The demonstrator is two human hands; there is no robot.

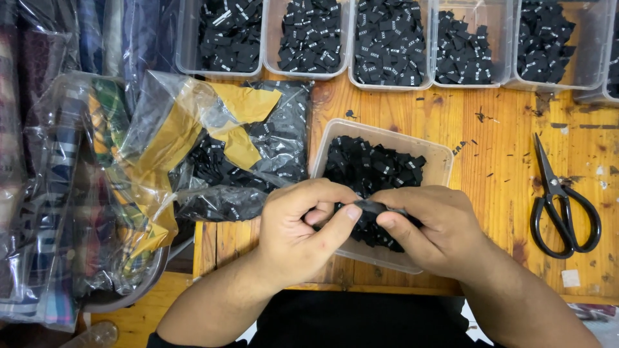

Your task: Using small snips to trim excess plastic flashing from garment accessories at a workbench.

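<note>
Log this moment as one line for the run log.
left hand: pinching small black label | right hand: pinching same label | below: clear tub of black labels | scissors: idle on wooden table

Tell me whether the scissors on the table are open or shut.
Shut. The black scissors lie flat on the wooden table, blades together in one point, handle loops touching, right of both hands.

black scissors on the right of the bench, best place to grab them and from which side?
Grip the scissors at the two looped handles, which lie at the near end; the shut blades point away toward the clear bins. Coming from the near right side looks best: the wooden table is bare there, and the right hand is closest, though it now pinches a small black label.
</note>
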